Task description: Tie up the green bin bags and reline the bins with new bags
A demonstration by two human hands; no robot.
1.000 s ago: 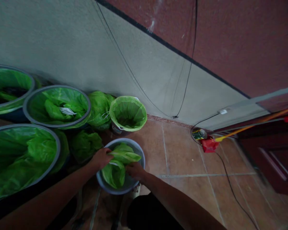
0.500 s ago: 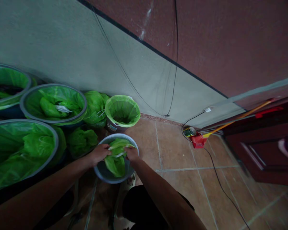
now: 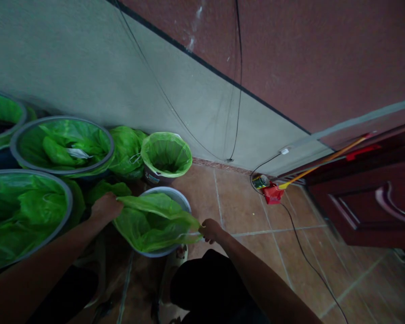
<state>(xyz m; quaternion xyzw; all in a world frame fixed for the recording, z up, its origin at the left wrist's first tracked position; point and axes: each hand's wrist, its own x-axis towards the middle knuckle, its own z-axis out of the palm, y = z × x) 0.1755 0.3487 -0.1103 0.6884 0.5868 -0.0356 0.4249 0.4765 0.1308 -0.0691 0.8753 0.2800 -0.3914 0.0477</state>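
At lower centre, the green bag [image 3: 148,218] hides much of the grey basin [image 3: 181,197]; the frame cuts off the lower-left bin [image 3: 68,200]. My left hand [image 3: 107,208] and right hand [image 3: 211,231] clamp the bag's opposite edges.

No text, brand or number is legible. The small bucket [image 3: 162,180] carries a printed marking (too small to read); lettering on the can [image 3: 260,182] cannot be determined.
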